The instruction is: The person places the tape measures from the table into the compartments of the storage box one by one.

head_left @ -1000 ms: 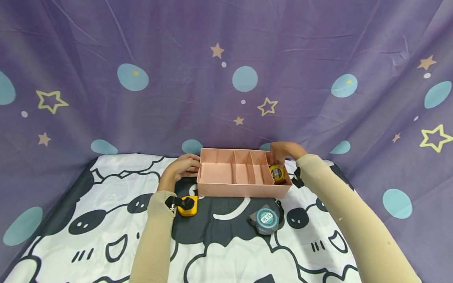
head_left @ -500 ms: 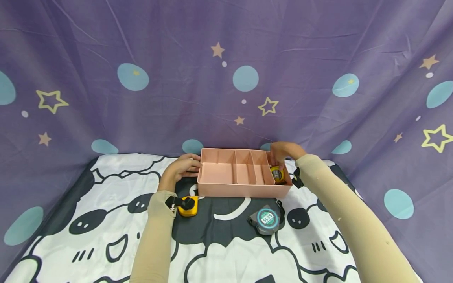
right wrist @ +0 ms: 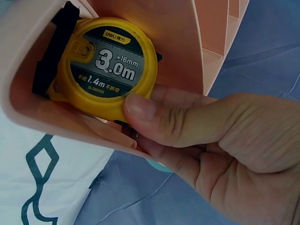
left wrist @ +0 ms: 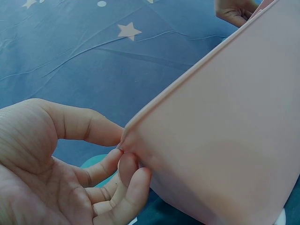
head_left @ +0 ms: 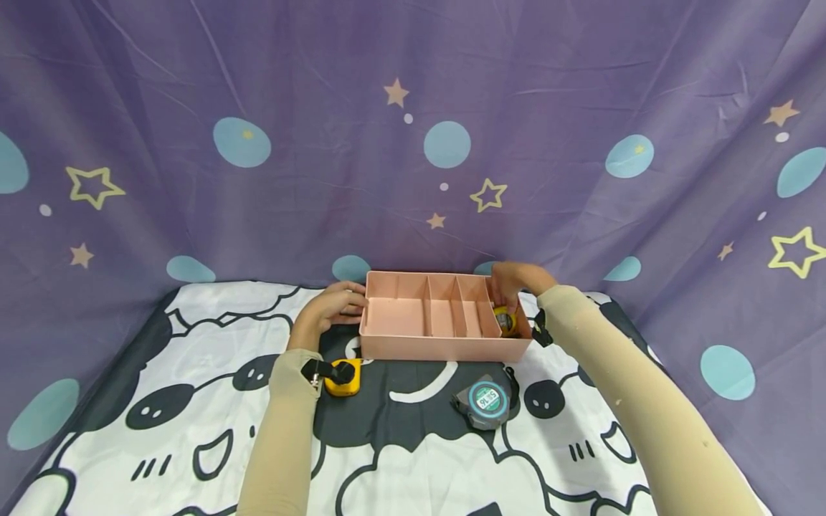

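Observation:
My right hand (head_left: 516, 279) reaches into the right-end compartment of a pink divided box (head_left: 445, 349). There it grips a round yellow tape measure (right wrist: 110, 70), marked 3.0m, with a black strap (right wrist: 56, 49). In the right wrist view the thumb lies over the lower edge of its face, the other fingers partly hidden behind. Fingertips of my left hand (head_left: 329, 308) touch the box's left end. The left wrist view shows them gathered at the corner of the outer wall, slightly bent.
In front of the box, a square yellow tape measure (head_left: 344, 383) sits beside the left wrist strap, partly covered. A grey and teal tape measure (head_left: 485, 403) lies at right front. A patterned cloth (head_left: 400, 473) covers the table; a purple curtain (head_left: 361, 179) hangs behind.
The right hand and the round yellow tape measure have shifted slightly down and toward me in the end compartment. The left hand and the box stay put.

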`<state>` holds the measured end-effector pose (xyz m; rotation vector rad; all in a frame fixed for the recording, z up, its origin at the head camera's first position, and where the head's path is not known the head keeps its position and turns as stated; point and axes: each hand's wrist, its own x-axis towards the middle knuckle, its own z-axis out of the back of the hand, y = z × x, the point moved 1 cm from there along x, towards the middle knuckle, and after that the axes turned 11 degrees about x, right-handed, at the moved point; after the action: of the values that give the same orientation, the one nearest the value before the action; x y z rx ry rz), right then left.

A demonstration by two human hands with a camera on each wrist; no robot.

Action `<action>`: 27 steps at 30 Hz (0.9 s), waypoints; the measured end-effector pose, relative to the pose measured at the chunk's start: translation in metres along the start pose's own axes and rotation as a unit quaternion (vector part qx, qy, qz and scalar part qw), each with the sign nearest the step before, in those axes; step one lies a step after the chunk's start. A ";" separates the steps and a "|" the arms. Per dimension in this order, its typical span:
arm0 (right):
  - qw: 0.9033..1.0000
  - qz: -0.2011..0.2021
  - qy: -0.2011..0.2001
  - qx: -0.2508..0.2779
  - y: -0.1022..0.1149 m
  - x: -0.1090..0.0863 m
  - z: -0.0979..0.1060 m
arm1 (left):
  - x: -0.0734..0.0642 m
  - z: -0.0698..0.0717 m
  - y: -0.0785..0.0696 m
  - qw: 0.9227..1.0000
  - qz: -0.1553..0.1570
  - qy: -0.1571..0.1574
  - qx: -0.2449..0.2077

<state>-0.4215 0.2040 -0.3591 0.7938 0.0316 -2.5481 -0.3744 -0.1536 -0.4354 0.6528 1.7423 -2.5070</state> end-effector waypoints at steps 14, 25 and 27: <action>1.000 -0.001 -0.020 -0.019 0.003 0.002 -0.007 | 0.000 0.000 -0.001 1.000 0.004 0.001 0.002; 0.998 0.058 -0.035 0.016 0.001 0.004 -0.014 | 0.000 0.000 0.001 1.000 0.003 -0.002 0.000; 0.996 0.069 -0.049 0.007 0.001 0.004 -0.016 | 0.000 0.000 0.002 1.000 0.001 -0.002 0.001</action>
<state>-0.4160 0.2041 -0.3746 0.6528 -0.0708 -2.4544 -0.3741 -0.1539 -0.4369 0.6490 1.7375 -2.5071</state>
